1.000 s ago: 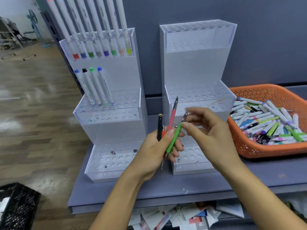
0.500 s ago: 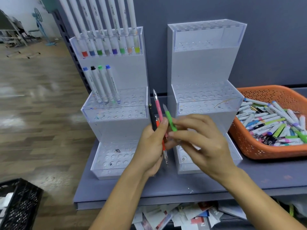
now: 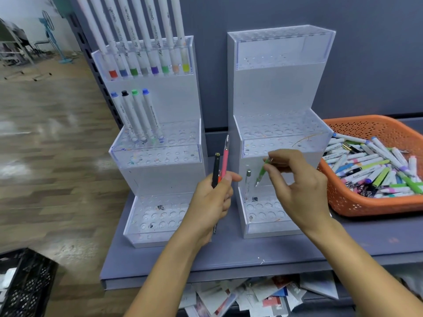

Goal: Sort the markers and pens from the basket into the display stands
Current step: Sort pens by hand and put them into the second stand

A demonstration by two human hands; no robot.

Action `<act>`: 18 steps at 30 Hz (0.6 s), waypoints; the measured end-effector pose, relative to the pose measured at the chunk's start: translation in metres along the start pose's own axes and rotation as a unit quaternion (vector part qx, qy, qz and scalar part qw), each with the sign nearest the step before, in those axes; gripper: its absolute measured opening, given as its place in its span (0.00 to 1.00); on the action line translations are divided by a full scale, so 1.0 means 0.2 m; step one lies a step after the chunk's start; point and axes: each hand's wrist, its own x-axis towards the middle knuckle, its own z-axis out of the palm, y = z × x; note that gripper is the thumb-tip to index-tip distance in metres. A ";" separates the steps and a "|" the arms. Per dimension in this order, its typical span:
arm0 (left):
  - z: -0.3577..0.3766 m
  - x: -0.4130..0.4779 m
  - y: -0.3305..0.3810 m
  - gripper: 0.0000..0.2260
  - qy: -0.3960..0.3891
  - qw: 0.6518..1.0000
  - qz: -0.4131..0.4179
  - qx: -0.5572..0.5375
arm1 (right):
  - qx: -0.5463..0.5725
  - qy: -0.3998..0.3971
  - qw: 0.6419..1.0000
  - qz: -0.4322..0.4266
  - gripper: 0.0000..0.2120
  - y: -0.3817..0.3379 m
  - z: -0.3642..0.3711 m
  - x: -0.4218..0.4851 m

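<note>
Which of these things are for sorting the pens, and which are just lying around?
For the job: thin green pen in the right hand; black pen and pink pen in the left hand; left clear acrylic stand; right clear acrylic stand; orange perforated plastic basket of markers.
Just lying about: black plastic lattice crate; loose papers below; blue standing fan.

Bright, even light; floor glare at left; wide-angle bending at edges.

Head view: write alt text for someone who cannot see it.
A person's right hand pinches a green pen, tip down, over the lowest tier of the right display stand. The left hand grips a pink pen and a black pen. Markers stand in the left display stand; an orange basket holds more at right.
</note>
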 end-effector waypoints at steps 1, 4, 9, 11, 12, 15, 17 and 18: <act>0.00 0.00 0.00 0.10 -0.002 1.000 0.000 0.001 | -0.006 -0.003 1.000 -0.006 0.07 0.00 0.01 0.00; 0.00 -0.01 0.00 0.10 -0.008 1.000 -0.001 0.006 | -0.005 0.000 1.000 0.002 0.07 0.00 0.02 0.01; -0.01 -0.01 -0.01 0.10 -0.014 1.000 -0.002 0.008 | 0.003 0.002 1.000 0.020 0.07 0.01 0.01 0.01; -0.01 -0.01 -0.02 0.10 -0.015 1.000 -0.003 0.007 | 0.008 0.004 1.000 0.029 0.07 0.02 0.01 0.00; -0.01 -0.01 -0.02 0.10 -0.016 1.000 -0.004 0.006 | 0.010 0.003 1.000 0.029 0.07 0.02 0.02 -0.01; -0.01 0.00 -0.02 0.10 -0.019 1.000 -0.005 0.007 | -0.006 -0.020 1.000 0.012 0.06 0.03 0.04 -0.04; -0.01 0.00 -0.02 0.10 -0.021 1.000 -0.005 0.005 | -0.025 -0.052 0.998 0.006 0.06 0.05 0.06 -0.07; -0.01 0.00 -0.02 0.10 -0.022 1.000 -0.005 0.003 | -0.034 -0.070 0.997 0.008 0.06 0.06 0.07 -0.08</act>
